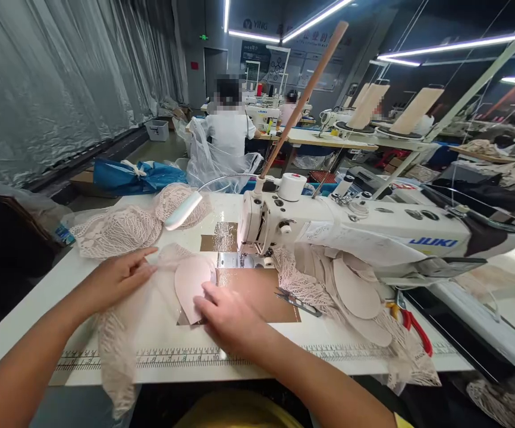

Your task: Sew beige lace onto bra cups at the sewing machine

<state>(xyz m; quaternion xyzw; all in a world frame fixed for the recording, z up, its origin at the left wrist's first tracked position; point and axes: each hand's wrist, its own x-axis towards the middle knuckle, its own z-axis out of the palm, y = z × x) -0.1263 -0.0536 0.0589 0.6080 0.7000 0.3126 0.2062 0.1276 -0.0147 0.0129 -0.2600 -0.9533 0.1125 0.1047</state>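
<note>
A: Main thing, quick?
B: Beige cup piece (191, 285), on the table (172, 337), left of and nearer than the needle (242, 260), apart from it.

A: Hands?
B: Apart from each other. Right hand (231, 314): fingers on the cup's right edge; pinching or just pressing, can't tell. Left hand (121, 278): over sheer lace fabric (117, 348); grip unclear.

A: Risks?
B: Cup could skew if only the right hand steadies it. Lace hangs over the front edge; its weight might drag, or a fold could slip under the cup.

A: Further out?
B: Snips (304, 304) lie by a lace heap (304, 279) right of the needle; sweeping that way might snag lace or nick fingers. Red-handled scissors (413, 330), farther right, look less risky.
</note>
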